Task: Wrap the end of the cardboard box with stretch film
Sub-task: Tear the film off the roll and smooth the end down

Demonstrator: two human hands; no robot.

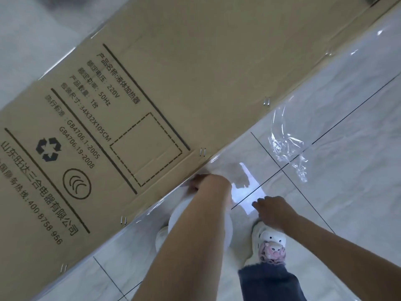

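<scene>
1. The left hand (208, 181), at lower centre of the frame, has its fingers curled onto the stretch film (338, 88) at the lower edge of the cardboard box (195, 61); exactly how the fingers pinch cannot be told, as the wrist hides them.
2. Under the left forearm lies a white roll (182, 216) of film, partly hidden.
3. The right hand (273, 210), just right of it, points its fingers down-left, loosely bent; whether they hold film cannot be told.
4. Below the hands stand white shoes (270, 240), the right one with a pink charm, and a denim trouser hem (267, 279).
5. A crumpled loose piece of film (286, 146) lies right of centre.
6. The box runs diagonally from lower left to upper right, printed with text and a recycling mark (48, 148), staples (202, 152) along its edge.
7. A glossy tiled floor (358, 192) fills the right of the frame.
</scene>
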